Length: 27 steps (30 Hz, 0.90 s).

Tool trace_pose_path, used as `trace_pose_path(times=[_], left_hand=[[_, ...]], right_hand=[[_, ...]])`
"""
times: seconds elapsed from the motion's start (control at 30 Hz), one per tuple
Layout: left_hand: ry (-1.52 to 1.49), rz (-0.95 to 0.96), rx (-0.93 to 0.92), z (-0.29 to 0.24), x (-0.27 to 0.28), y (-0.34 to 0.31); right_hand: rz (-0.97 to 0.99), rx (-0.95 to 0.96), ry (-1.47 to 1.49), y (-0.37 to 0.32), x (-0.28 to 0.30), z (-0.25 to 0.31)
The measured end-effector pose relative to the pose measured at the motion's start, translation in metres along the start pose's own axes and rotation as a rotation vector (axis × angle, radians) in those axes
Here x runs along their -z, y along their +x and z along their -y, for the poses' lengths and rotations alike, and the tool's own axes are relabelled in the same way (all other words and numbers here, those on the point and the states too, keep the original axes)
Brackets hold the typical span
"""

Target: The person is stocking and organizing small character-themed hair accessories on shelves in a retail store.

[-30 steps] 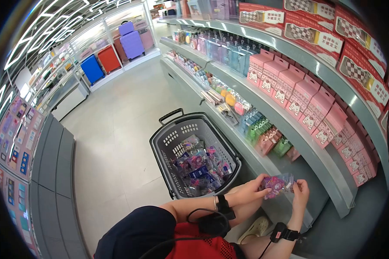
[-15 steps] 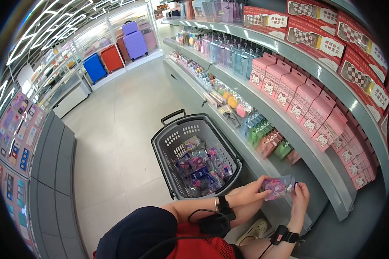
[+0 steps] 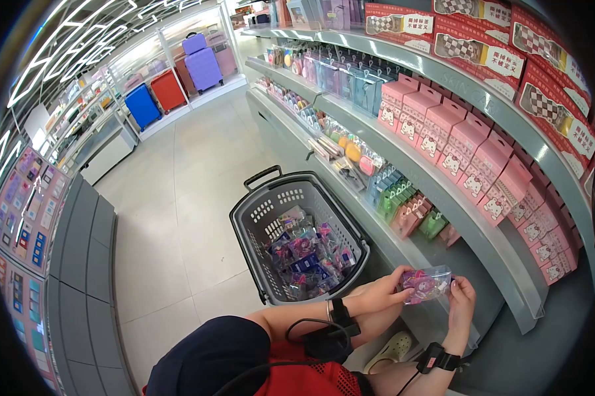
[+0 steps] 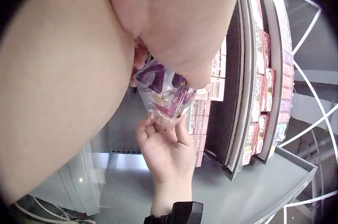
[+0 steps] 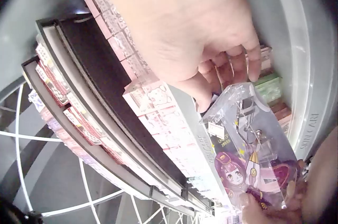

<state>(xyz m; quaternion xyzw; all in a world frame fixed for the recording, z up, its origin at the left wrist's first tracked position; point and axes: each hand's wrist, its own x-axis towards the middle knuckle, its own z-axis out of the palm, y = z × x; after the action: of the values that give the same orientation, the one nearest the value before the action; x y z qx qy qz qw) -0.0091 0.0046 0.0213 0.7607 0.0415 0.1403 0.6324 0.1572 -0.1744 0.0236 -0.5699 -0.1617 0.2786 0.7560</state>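
Note:
Both hands hold a clear plastic packet (image 3: 427, 285) at the foot of the shelves. Inside it the right wrist view shows a metal eyelash curler (image 5: 246, 116) and a card with a purple-haired cartoon girl (image 5: 231, 174). My left hand (image 3: 381, 294) grips the printed end, thumb on the front. Fingers and thumb of my right hand (image 3: 462, 302) pinch the opposite, clear end. To the left of the hands, a grey basket (image 3: 258, 247) stands on the floor with a heap of similar purple and pink packets (image 3: 304, 254) in it.
Shelves at the right carry pink boxes (image 3: 453, 162), red boxes (image 3: 480, 51) and hanging green packs (image 3: 398, 201). A grey drawer cabinet (image 3: 83, 264) stands at the left. Suitcases (image 3: 202, 67) are displayed at the back. A shoe (image 3: 388, 352) shows below the hands.
The head view shifts slightly and returns. Both hands keep hold of the packet in almost the same place, with its glare and tilt changing a little.

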Motion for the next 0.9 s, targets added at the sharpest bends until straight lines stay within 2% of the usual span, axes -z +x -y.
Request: trace_pose_path(times=[0.17,0.27,0.37,0.57,0.67,0.9], left_hand=[[-0.025,0.023,0.034,-0.002,0.001,0.001],[0.013,0.018,-0.008,0.0,0.001,0.001],[0.004,0.034,0.069,-0.011,0.003,0.0],[0.042,0.039,0.071,-0.013,0.003,-0.001],[0.062,0.016,-0.017,-0.001,0.0,0.0],[0.033,-0.004,-0.042,0.007,0.0,0.0]], right_hand=[[-0.02,0.023,-0.078,-0.003,0.003,-0.001],[-0.051,0.017,-0.141,-0.005,0.001,0.0],[-0.061,0.013,-0.138,-0.007,0.001,-0.001],[-0.023,-0.02,-0.132,-0.008,0.005,0.004],[-0.008,-0.047,-0.152,-0.007,0.008,0.005],[0.029,-0.036,-0.127,-0.001,0.007,0.003]])
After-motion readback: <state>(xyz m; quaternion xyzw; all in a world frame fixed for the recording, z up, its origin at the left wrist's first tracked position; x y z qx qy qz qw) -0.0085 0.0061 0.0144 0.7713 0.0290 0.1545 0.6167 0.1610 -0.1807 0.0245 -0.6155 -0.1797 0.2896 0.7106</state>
